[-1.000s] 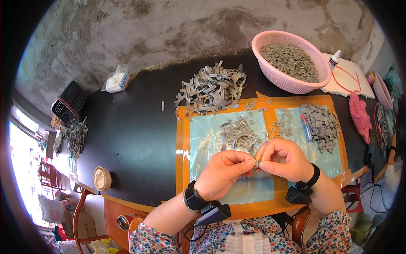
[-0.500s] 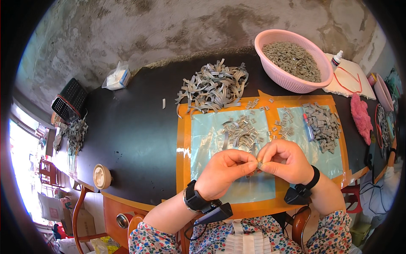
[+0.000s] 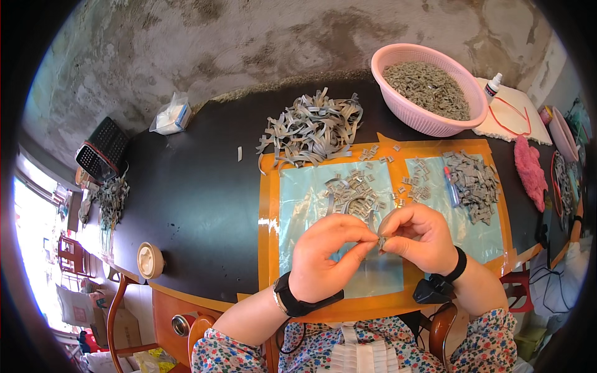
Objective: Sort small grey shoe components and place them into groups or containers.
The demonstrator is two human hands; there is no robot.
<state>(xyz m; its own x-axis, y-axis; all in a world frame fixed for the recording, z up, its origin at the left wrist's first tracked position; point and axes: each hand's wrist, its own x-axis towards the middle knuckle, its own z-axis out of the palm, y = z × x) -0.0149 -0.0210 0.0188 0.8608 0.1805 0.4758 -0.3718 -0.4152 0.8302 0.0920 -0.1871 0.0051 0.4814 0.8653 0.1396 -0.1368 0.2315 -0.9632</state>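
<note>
Over the blue-green sheet, my left hand [image 3: 328, 256] and my right hand [image 3: 421, 239] meet tip to tip. Both are closed in a pinch at a small grey piece [image 3: 382, 242], mostly hidden by the fingertips; its exact kind is too small to make out. Just beyond my fingers lies a loose heap of small grey buckle-like pieces [image 3: 357, 188] with a few strips among them. A denser heap of the same pieces [image 3: 476, 186] lies to the right, beside a blue tube with a red cap [image 3: 452, 190].
Behind the sheet is a tangle of grey strips [image 3: 314, 124]. A pink basket [image 3: 429, 124] full of small pieces stands at the back right, near a white bottle [image 3: 494, 84] and a pink cloth [image 3: 530, 166]. A beige bowl [image 3: 150, 260] sits at the table's left edge.
My left wrist has turned and its thumb has drawn down, away from the index finger. My right hand keeps its pinch almost in place.
</note>
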